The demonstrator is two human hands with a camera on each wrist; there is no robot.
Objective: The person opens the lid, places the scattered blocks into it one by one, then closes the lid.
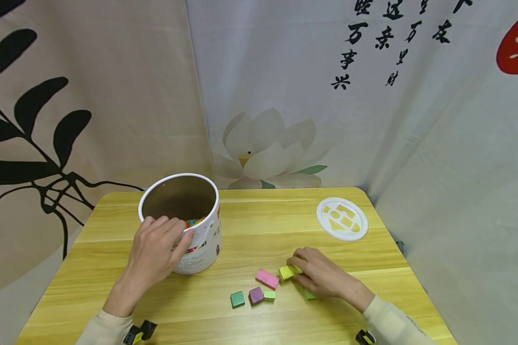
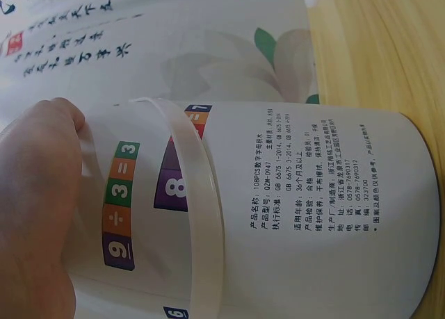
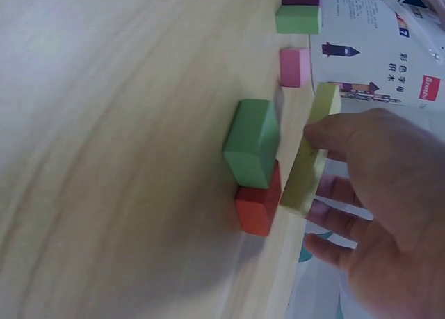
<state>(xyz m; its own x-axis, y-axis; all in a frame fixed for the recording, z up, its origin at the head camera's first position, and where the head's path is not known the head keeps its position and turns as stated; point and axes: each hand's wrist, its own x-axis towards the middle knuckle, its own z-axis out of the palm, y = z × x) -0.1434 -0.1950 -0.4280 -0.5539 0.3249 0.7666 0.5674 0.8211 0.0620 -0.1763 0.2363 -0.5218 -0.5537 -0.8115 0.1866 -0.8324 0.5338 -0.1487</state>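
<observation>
A white printed bucket [image 1: 205, 244] stands on the left of the table, with colourful pieces low inside it. My left hand [image 1: 157, 247] grips its near rim, fingers bent over the edge and thumb on the outer wall. In the right wrist view, my right hand [image 3: 389, 194] pinches a long yellow block [image 3: 313, 156] between thumb and fingers. A green block [image 3: 252, 142] and a red block [image 3: 257, 208] lie beside it on the wood. To the left of that hand are a pink block [image 1: 267, 279], a purple block [image 1: 256, 295], a small light-green block [image 1: 269, 296] and a teal block [image 1: 237, 299].
A round white plate with shaped cut-outs [image 1: 344, 235] lies at the back right of the wooden table [image 1: 263, 220]. Behind the table hangs a printed cloth [image 1: 285, 62] with a lotus and black characters. The bucket's pale handle [image 2: 201, 215] hangs across its side.
</observation>
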